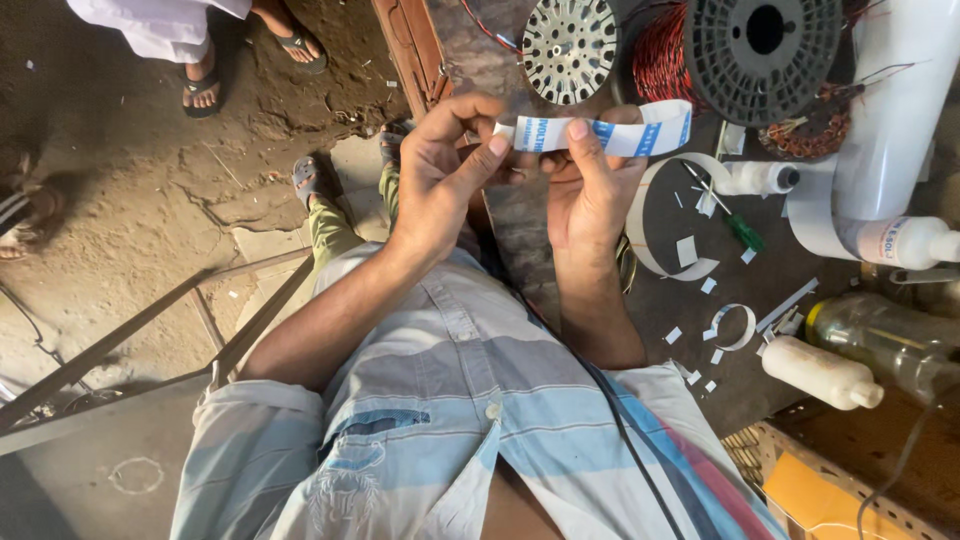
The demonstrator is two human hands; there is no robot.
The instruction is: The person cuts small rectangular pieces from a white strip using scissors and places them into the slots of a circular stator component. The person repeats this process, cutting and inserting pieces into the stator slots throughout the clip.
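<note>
Bench cluttered w/ bottles (pixel 822 372), wire spool (pixel 740 50); open gap by paper scraps (pixel 700 290).

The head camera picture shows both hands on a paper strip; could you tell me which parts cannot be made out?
- Paper strip: its left end is hidden behind the left hand and its fingertips.
- Right hand: the palm side faces away; only the thumb shows on the strip.
- White pipe: cut off by the top and right edges.
- Copper wire spool: its top is cut off by the upper edge.
- Green screwdriver: tip too small to tell.

1 head view, looking steeply down, close over hands.
</note>
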